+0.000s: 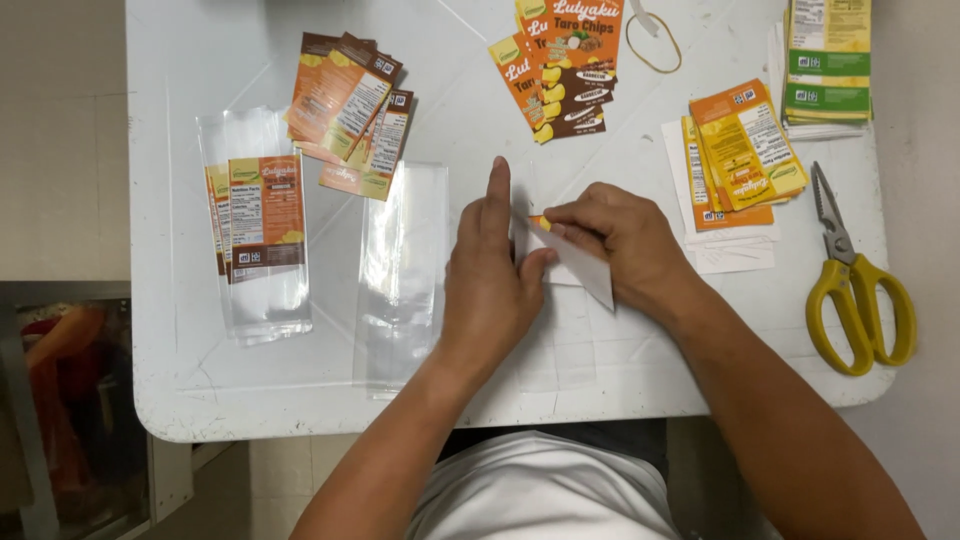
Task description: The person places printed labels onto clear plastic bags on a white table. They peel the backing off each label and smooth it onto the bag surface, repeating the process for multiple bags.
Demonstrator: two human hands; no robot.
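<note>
Head view: near the table's (200, 400) middle, a white-backed label sheet (578, 262) is pinched between both hands. The left hand (492, 275) is pressed flat, forefinger extended; the right hand (625, 245) is closed on its upper corner. The sheet's long axis slants toward the front-right edge.

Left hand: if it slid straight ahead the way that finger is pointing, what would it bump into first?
The left hand points up the white table. Bare tabletop lies just ahead; the first thing in line looks like the stack of orange and brown labels, though that stack may sit slightly right of its path.
</note>
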